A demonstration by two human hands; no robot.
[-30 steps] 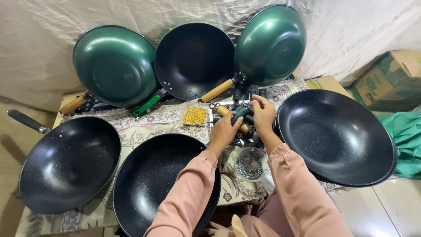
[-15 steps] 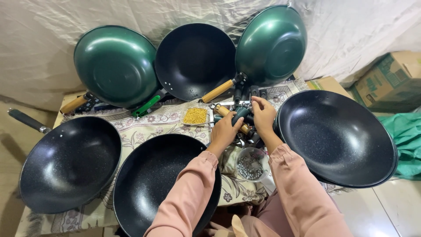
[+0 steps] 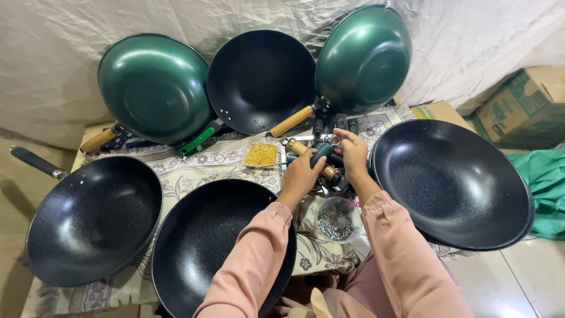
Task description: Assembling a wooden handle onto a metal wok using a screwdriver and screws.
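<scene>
Dark green handle sits gripped between both hands, slanting up-right. Left hand clasps its lower end; right hand pinches the top.

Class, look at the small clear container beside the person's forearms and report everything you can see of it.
The small clear container is round, open-topped and looks like transparent plastic. It holds a heap of small silvery metal pieces, perhaps screws or nuts; too small to tell. It stands upright on the floral cloth, between the two pink sleeves, just below the left hand and right hand. Neither hand touches it.
</scene>
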